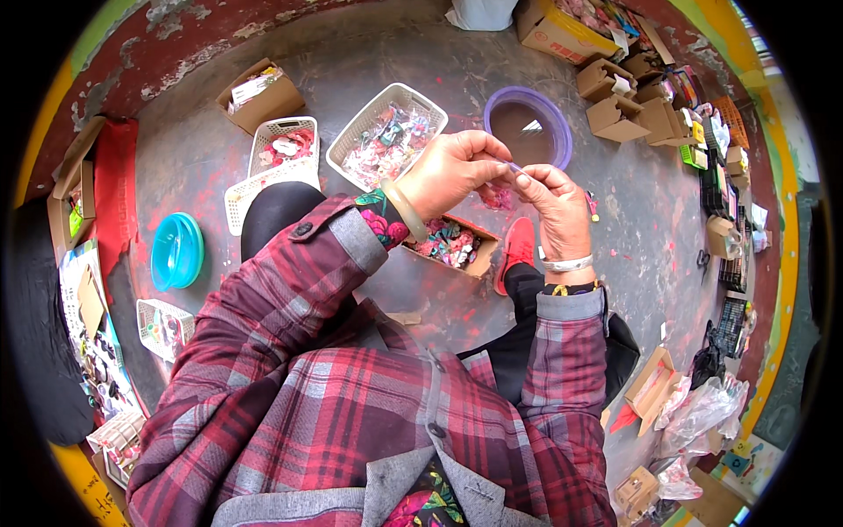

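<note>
Step in hand, by the look of it: fine assembly of one small piece, held up between both hands. Left hand (pixel 452 171) grip is pinched shut on a thin pale strip (pixel 512 167); right hand (pixel 555 206) pinches the other end, fingertips nearly touching the left's. What the strip is, too small to tell.

Directly below the grip: open cardboard box (pixel 452 244) of small coloured pieces on the floor. Just beyond the left hand: white basket (pixel 386 133) of packets. Beyond the right: purple bowl (pixel 527 123).

Next move likely needs both pinches kept steady and the strip's end aligned; a slip would drop it toward the box.
</note>
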Available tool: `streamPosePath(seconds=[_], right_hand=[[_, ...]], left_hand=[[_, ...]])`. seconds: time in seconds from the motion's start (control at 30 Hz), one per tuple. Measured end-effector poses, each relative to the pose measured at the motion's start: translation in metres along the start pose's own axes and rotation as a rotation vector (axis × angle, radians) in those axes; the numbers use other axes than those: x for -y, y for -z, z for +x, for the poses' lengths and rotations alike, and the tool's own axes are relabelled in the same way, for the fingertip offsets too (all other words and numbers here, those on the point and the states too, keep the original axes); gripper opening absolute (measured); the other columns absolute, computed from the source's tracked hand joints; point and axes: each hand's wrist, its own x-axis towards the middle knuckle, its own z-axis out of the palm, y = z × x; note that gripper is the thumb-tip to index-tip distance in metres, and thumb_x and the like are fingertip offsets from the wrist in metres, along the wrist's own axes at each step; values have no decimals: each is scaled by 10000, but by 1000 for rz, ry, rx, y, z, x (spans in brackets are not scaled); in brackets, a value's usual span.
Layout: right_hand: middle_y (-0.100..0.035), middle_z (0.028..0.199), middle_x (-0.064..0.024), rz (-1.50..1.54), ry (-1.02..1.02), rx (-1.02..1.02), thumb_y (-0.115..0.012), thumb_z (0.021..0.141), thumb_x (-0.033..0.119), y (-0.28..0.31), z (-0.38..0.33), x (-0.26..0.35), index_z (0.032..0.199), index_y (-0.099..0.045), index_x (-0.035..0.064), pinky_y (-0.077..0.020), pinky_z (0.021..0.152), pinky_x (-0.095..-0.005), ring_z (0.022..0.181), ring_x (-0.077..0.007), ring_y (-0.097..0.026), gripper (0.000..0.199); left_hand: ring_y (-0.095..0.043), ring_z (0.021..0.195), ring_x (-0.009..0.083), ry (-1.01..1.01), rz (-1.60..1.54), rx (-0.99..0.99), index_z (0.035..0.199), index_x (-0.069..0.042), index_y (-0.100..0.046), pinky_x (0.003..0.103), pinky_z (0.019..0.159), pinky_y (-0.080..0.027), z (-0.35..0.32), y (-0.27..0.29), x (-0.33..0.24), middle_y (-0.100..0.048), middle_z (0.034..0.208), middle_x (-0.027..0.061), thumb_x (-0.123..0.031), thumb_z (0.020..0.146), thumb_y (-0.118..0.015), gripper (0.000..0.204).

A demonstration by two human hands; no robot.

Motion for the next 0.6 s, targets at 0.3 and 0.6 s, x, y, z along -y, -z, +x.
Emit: streamPosePath(seconds=[0.3,0.6], right_hand=[[-609,737,2,-198,105,-17,-668,781,56,-5,-3,1,832,-648,-8,-417,591,-184,662,-61,-536,84],[-610,721,-5,-179,87,19,-663,790,79,0,-6,8,820,-651,-6,-423,593,-195,650,-65,-538,91]], left_hand=[[-577,676,90,119,69,34,944,-13,-603,219,543,-462,-4,-1,-9,-626,820,36,-128,806,-651,185],[-493,558,24,180,153,16,865,-41,-638,181,447,-341,-5,0,-19,-634,735,-1,-149,800,-655,127]])
